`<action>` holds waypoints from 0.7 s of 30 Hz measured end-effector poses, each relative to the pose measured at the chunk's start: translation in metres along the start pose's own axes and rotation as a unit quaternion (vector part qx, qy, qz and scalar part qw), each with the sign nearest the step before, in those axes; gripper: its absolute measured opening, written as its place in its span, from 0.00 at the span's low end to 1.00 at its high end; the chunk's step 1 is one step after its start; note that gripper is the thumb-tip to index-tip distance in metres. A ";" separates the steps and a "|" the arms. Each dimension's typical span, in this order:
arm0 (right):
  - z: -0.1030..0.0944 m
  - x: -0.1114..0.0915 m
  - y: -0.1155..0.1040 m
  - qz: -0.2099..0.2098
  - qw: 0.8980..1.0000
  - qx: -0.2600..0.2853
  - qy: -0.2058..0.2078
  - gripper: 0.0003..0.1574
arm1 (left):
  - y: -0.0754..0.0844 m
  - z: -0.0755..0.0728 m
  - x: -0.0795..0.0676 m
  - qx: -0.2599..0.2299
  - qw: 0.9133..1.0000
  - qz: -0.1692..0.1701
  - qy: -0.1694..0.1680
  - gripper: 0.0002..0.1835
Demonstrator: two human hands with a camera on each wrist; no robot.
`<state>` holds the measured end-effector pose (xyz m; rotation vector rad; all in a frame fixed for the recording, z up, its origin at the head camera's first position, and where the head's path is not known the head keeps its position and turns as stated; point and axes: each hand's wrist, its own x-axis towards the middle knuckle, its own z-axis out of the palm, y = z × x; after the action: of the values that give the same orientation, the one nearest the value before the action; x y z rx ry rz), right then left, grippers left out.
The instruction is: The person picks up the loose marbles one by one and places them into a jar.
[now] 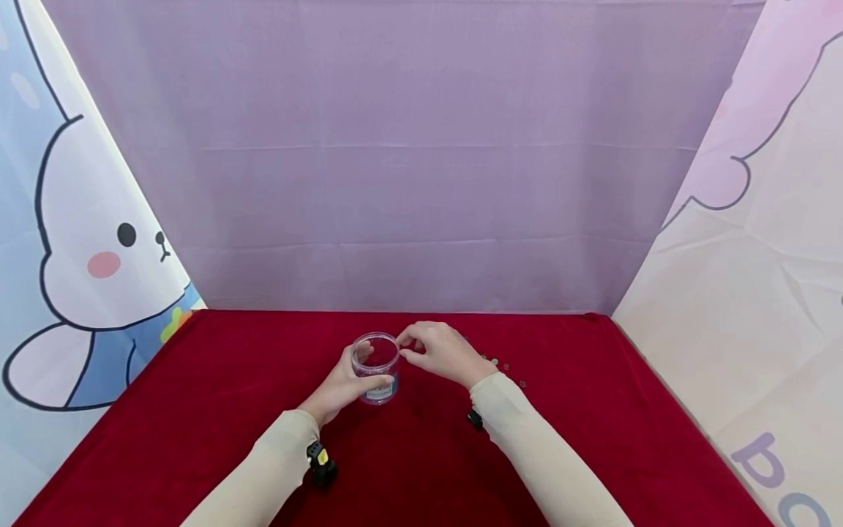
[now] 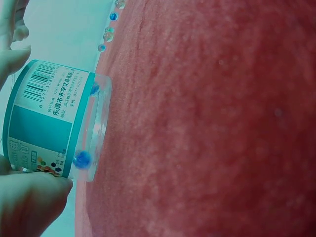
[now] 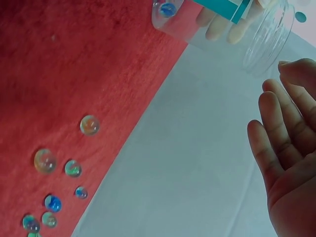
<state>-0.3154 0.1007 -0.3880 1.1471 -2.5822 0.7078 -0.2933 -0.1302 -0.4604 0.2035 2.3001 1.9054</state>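
Left hand (image 1: 342, 384) gripped jar (image 1: 379, 392); right hand (image 1: 443, 351) at its 2 o'clock, pinch indeterminable; tilting could have spilled marbles (image 2: 82, 159)

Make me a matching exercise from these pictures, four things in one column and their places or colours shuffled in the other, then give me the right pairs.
1. jar
2. loose marbles
3. right hand
4. back curtain

A. pale purple
B. beside the jar's mouth
C. gripped by the left hand
D. scattered on the red cloth

Pairs: 1-C, 2-D, 3-B, 4-A
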 end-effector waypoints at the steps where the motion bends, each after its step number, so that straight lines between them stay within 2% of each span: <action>1: -0.001 -0.001 0.001 0.001 1.000 -0.003 0.001 0.14 | 0.000 0.000 0.000 0.001 1.000 0.000 0.000 0.52; 11: -0.009 -0.012 0.009 0.030 0.999 -0.013 -0.012 0.14 | -0.001 -0.001 0.000 0.005 1.000 0.006 -0.001 0.51; 21: -0.009 -0.027 0.021 0.058 0.998 -0.009 -0.017 0.14 | -0.001 -0.001 0.000 0.007 1.000 0.008 -0.002 0.54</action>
<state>-0.3127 0.1349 -0.3981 1.0199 -2.6946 0.6944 -0.2934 -0.1311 -0.4615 0.2272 2.3173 1.8939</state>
